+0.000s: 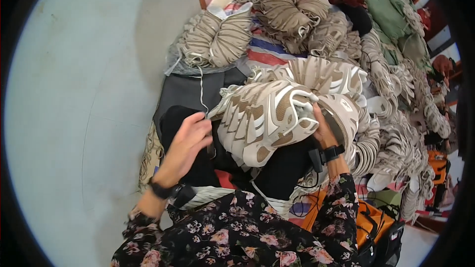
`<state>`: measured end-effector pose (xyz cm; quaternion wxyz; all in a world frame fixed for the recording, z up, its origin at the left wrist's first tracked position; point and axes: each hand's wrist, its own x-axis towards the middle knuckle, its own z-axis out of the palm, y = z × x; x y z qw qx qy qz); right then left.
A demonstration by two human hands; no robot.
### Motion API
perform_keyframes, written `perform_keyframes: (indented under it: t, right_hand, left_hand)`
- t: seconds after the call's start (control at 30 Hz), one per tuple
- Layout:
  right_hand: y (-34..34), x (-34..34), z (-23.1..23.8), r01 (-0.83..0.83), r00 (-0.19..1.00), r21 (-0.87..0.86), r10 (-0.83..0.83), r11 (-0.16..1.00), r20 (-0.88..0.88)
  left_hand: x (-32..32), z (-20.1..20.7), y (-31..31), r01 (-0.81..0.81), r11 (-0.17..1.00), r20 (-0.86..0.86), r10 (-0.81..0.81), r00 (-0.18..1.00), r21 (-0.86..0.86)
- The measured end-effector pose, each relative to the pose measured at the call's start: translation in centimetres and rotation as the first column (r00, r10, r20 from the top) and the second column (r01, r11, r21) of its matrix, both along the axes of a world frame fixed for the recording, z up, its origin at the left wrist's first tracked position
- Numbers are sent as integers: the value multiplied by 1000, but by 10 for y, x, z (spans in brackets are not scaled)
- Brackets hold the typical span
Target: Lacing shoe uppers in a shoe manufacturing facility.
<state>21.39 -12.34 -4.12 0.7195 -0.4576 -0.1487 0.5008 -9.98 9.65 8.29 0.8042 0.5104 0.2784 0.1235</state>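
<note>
A bundle of beige-and-white shoe uppers (257, 118), nested one in another, lies across my lap. My right hand (324, 127) grips its right end, thumb along the lace edge and the other fingers mostly hidden. To the left of the bundle, my left hand (190, 138) is raised over my knee with its fingers curled and slightly blurred. A thin white cord (201, 89) hangs down to those fingertips from another tied bundle of uppers (215, 39) farther off. The fingers seem to pinch the cord's lower part. More nested uppers (341, 113) press against my right hand.
Heaps of stacked uppers (396, 138) fill the right side. Other bundles (292, 12) lie on a striped sheet (269, 52) at the far side. Pale floor (89, 94) stretches along the left. An orange bag (368, 222) stands by my right elbow. Dark-clothed legs show at the top.
</note>
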Motion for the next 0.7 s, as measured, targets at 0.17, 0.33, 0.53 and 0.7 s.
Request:
perform_keyframes:
  t: [0.17, 0.33, 0.53, 0.7]
  right_hand:
    - [1, 0, 4, 27, 999, -25, -27, 999, 22]
    - [1, -4, 8, 54, 996, 30, -56, 998, 70]
    - [1, -1, 8, 75, 997, -83, -76, 994, -2]
    - [8, -4, 14, 150, 982, -97, -160, 984, -97]
  left_hand:
    - [66, -114, 22, -107, 979, -193, 141, 971, 174]
    - [94, -163, 21, -4, 974, -331, 81, 940, 227]
    - [82, -165, 23, 113, 989, -239, -88, 967, 91]
    - [82, -165, 32, 212, 973, -302, -176, 937, 92]
